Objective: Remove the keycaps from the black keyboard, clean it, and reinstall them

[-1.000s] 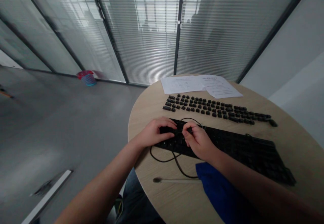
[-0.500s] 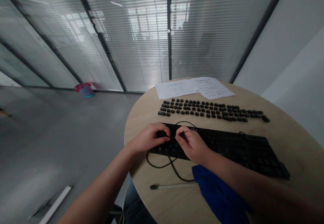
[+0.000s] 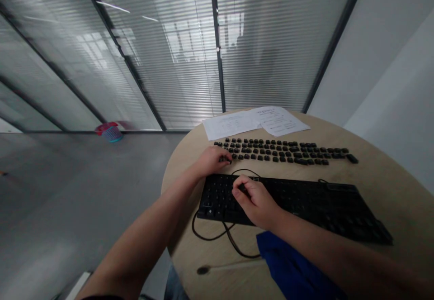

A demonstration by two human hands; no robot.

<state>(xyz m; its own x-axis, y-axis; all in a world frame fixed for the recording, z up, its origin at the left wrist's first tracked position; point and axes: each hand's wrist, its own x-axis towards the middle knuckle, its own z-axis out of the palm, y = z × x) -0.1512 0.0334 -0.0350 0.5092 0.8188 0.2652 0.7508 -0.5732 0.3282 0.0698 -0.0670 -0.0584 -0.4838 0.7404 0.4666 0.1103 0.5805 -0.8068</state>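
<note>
At the left end of the rows of loose black keycaps (image 3: 275,159), my left hand (image 3: 213,159) has its thumb and fingers closed round a small dark keycap (image 3: 229,161). Those fingers partly cover the keycaps there. My right hand (image 3: 259,202) hovers over the black keyboard (image 3: 305,196) with thumb and index finger pinched. Whatever is between these fingertips, if anything, is too small to make out. Some keys are seated on the keyboard's left part, while the rest of it looks dark and is hard to read.
Printed papers (image 3: 230,126) lie at the table's far edge. A black cable (image 3: 206,238) loops in front of the keyboard. Nearer me are a thin stick with a dark round end (image 3: 203,270) and a blue cloth (image 3: 291,264). A basket (image 3: 111,133) stands on the floor.
My left hand has moved from the keyboard, up and away from me, to the left end of the loose keycaps. My right hand stays over the keyboard, still pinched. The view has shifted slightly.
</note>
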